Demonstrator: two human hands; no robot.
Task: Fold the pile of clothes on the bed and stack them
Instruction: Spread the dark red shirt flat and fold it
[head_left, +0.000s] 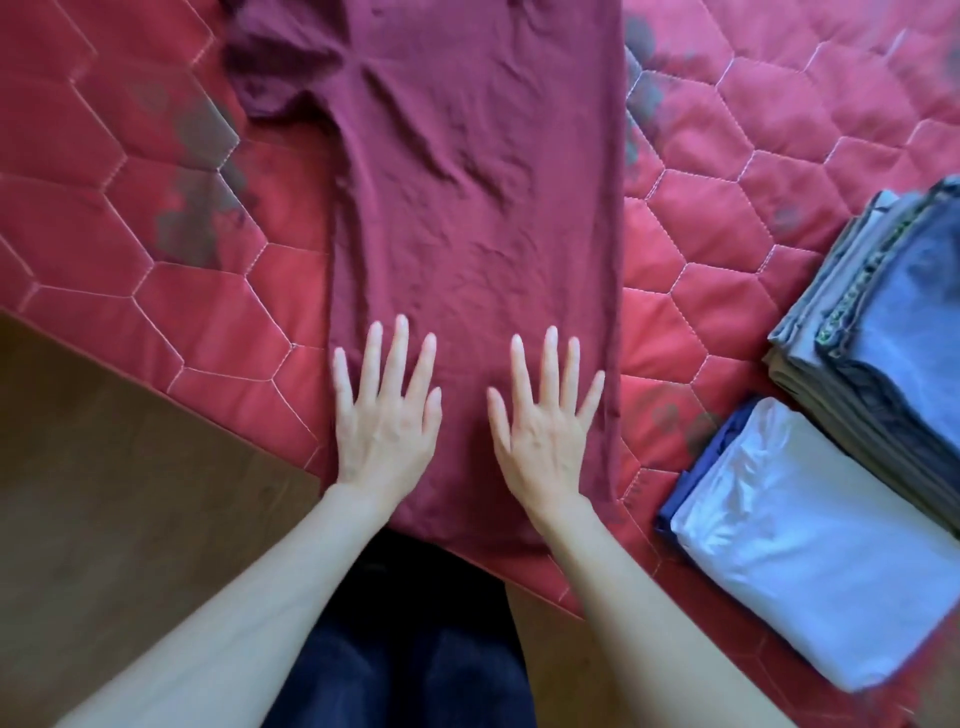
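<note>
A maroon T-shirt (467, 208) lies flat on the red quilted bed (156, 234), its right side folded in to a straight edge and its left sleeve still sticking out at the top left. My left hand (384, 410) and my right hand (545, 421) rest palm down on the shirt's near end, fingers spread, holding nothing. To the right sit two stacks of folded clothes: a grey and blue stack (893, 332) and a nearer one topped by a white garment (810, 551) over a dark blue one.
The bed's corner points toward me, with brown floor (104, 493) on the left and below. My dark trousers (405, 649) show between my forearms. Grey blotches mark the quilt around the shirt.
</note>
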